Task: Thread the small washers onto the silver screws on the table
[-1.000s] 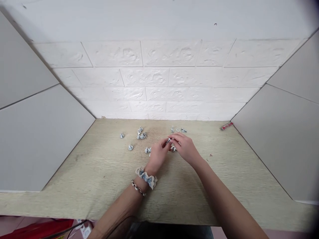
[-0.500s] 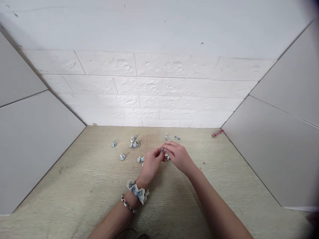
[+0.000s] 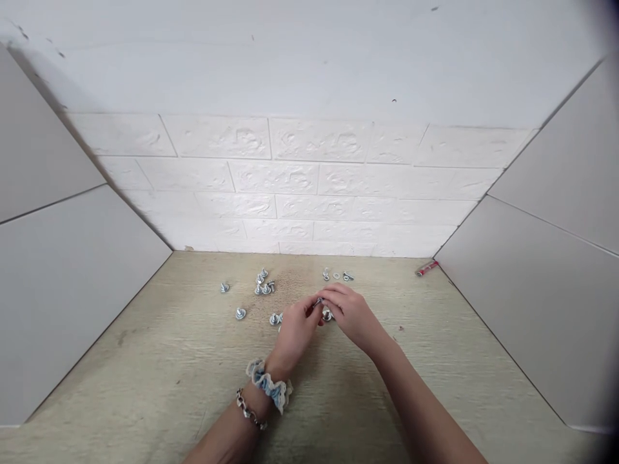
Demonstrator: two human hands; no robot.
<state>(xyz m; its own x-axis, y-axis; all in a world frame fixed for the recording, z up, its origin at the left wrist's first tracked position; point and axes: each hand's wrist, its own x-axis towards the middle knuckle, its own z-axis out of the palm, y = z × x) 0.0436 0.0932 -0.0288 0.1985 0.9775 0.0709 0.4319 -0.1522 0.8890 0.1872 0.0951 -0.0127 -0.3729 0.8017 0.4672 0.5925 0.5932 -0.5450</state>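
Close together above the middle of the wooden surface, my two hands meet at a small metal bolt point(image 3: 318, 301). My left hand point(image 3: 296, 327) is closed, pinching the bolt between thumb and index finger. The fingertips of my right hand point(image 3: 347, 314) are closed at the bolt's upper end; any nut or washer there is hidden. Bolts with washers point(image 3: 275, 319) lie beside my left hand, partly covered by it. Another bolt with a washer point(image 3: 327, 315) shows just below my right fingers.
Several bolts with washers point(image 3: 264, 289) are clustered at the back left, with single ones point(image 3: 240, 313) nearer. Behind my hands lie a loose washer point(image 3: 336, 276) and a screw point(image 3: 348, 276). A red battery point(image 3: 427, 269) rests by the right panel. A white brick-patterned wall point(image 3: 294, 177) closes the back.
The view has tilted slightly, so the whole scene sits a little lower. My hands remain together on the bolt, with only slight finger movement.
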